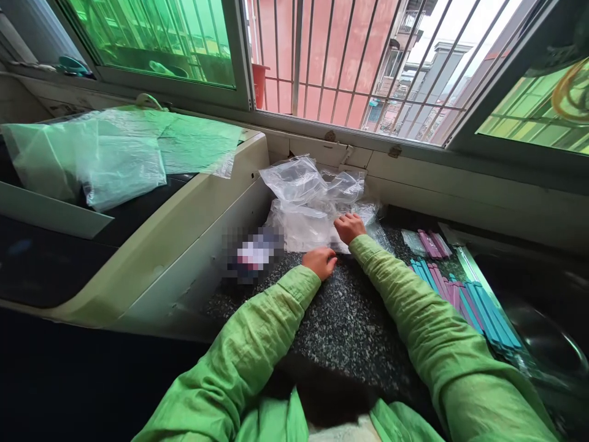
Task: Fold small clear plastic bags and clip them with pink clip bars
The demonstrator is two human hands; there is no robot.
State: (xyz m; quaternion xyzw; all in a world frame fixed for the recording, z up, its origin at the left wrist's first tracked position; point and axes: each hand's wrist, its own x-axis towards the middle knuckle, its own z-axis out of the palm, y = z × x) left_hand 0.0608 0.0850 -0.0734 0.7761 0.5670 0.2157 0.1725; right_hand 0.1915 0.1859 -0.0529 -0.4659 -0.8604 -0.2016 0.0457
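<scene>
A loose heap of clear plastic bags (306, 224) lies on the speckled dark counter against the wall below the window. My right hand (350, 228) is closed over the right side of the heap, its curled fingers against the clear plastic. Just in front of the heap's near edge, my left hand (321, 263) rests low over the counter with its fingers curled in. Whatever it pinches is hidden by the fingers. The two hands are apart, the right one farther from me.
Teal strips (494, 316) and purple strips (431, 244) lie at the right, beside a dark sink (547, 334). Left stands a pale-edged appliance (184, 224) with plastic sheets (197, 141) on top. A blurred-out item (253, 253) sits by its side. Behind is a barred window (340, 61).
</scene>
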